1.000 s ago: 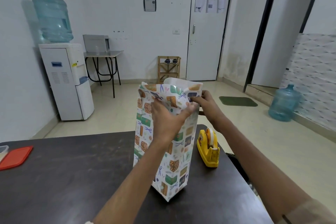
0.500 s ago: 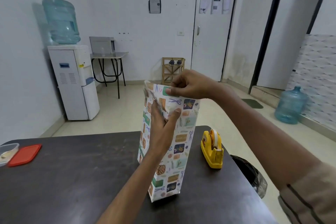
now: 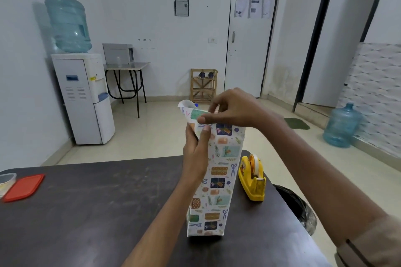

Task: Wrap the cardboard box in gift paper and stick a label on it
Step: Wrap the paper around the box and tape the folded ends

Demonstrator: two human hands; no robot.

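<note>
A tall box wrapped in patterned gift paper (image 3: 219, 180) stands upright on the dark table (image 3: 86, 212). The cardboard itself is hidden under the paper. My left hand (image 3: 195, 156) holds the box's upper left side, thumb on the front face and fingers behind. My right hand (image 3: 230, 109) reaches over the top and pinches the loose paper flap (image 3: 191, 110) at the upper end, folding it. A yellow tape dispenser (image 3: 252, 178) sits on the table just right of the box. No label is in view.
A red lid (image 3: 23, 186) and a clear container (image 3: 6, 180) lie at the table's left edge. A black-lined bin (image 3: 297, 206) stands off the right edge. Beyond are a water dispenser (image 3: 82, 97), a small table and a water jug (image 3: 341, 125) on the floor.
My right hand rose from the right side of the paper top to above it and now pinches the flap. The box has turned slightly and my left hand slid lower along its side.
</note>
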